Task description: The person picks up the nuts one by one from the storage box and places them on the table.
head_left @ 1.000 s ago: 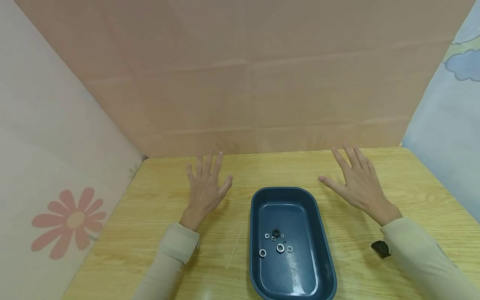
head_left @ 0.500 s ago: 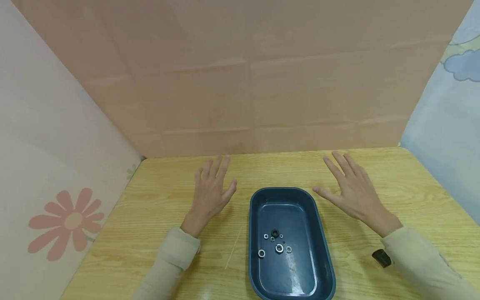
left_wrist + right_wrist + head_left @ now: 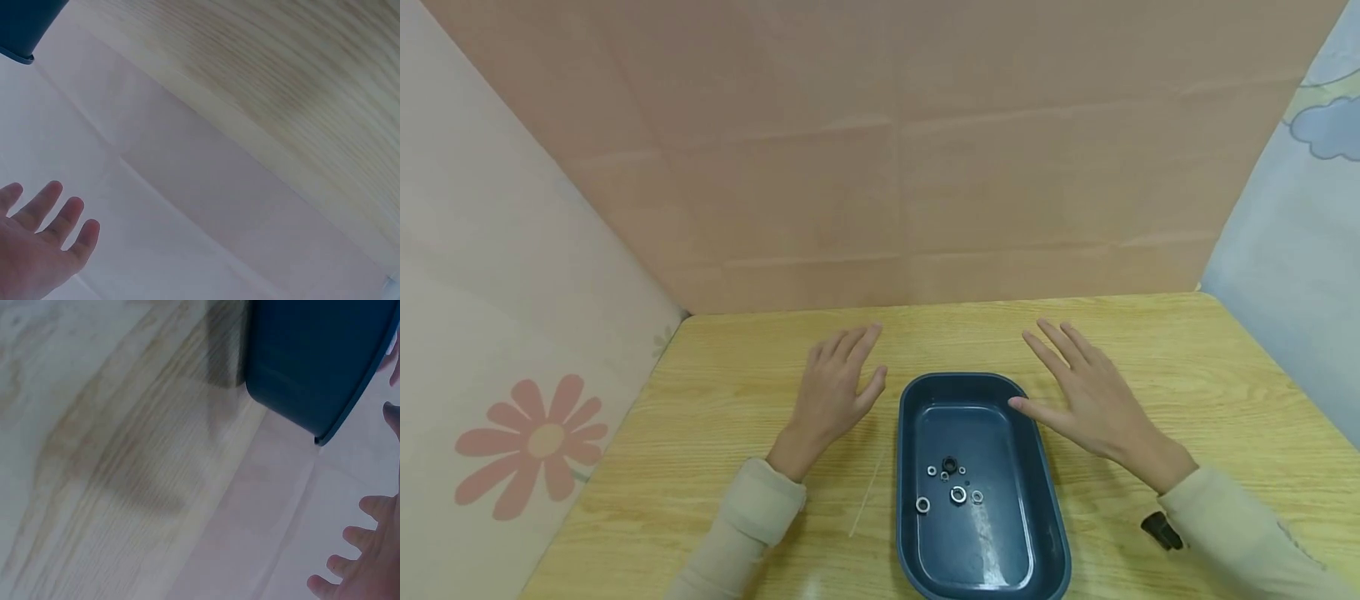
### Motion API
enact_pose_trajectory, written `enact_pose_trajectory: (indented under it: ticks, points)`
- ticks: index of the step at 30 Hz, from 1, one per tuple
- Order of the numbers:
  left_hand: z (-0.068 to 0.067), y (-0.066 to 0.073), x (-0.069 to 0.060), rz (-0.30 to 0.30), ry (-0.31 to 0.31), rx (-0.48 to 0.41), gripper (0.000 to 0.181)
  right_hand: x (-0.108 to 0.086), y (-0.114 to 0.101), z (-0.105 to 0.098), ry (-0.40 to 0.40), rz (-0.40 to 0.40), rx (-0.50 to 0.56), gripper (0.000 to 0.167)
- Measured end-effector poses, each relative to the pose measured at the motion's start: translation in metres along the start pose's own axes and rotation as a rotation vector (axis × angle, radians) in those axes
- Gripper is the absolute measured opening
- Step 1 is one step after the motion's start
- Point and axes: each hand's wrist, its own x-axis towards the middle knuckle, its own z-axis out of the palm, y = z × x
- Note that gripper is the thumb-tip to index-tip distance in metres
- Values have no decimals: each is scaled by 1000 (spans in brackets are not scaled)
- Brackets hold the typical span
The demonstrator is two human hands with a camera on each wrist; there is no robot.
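Observation:
A dark blue rectangular tray [image 3: 977, 550] with rounded corners stands on the wooden table. Several metal nuts lie in it, among them a larger silver nut [image 3: 958, 495], another silver nut [image 3: 922, 505] and a black nut [image 3: 950, 465]. My left hand [image 3: 831, 392] hovers left of the tray, fingers relaxed and slightly bent, holding nothing. To the tray's right my right hand [image 3: 1093, 400] is spread, its thumb over the far right rim. Both wrist views show fingers apart and nothing held; the tray's outer wall [image 3: 312, 356] appears in the right wrist view.
Brown paper [image 3: 895, 167] covers the wall behind the table [image 3: 737, 358]. Patterned panels flank it, with a pink flower [image 3: 546, 442] at left and a blue cloud [image 3: 1330, 129] at right. A black object [image 3: 1162, 531] shows beside the right sleeve.
Both hands have moved inward and nearer the tray, the left to the right and the right to the left. The left fingers are less spread. Tray and nuts stay put.

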Motion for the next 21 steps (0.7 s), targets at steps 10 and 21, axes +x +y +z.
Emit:
enact_pose_trajectory:
  ticks: [10, 21]
  points:
    - [-5, 12, -1, 52, -3, -12, 41, -7, -19, 6, -35, -75, 0, 88]
    - [-8, 25, -1, 94, -4, -33, 38, -15, -30, 8, -103, -92, 87, 83]
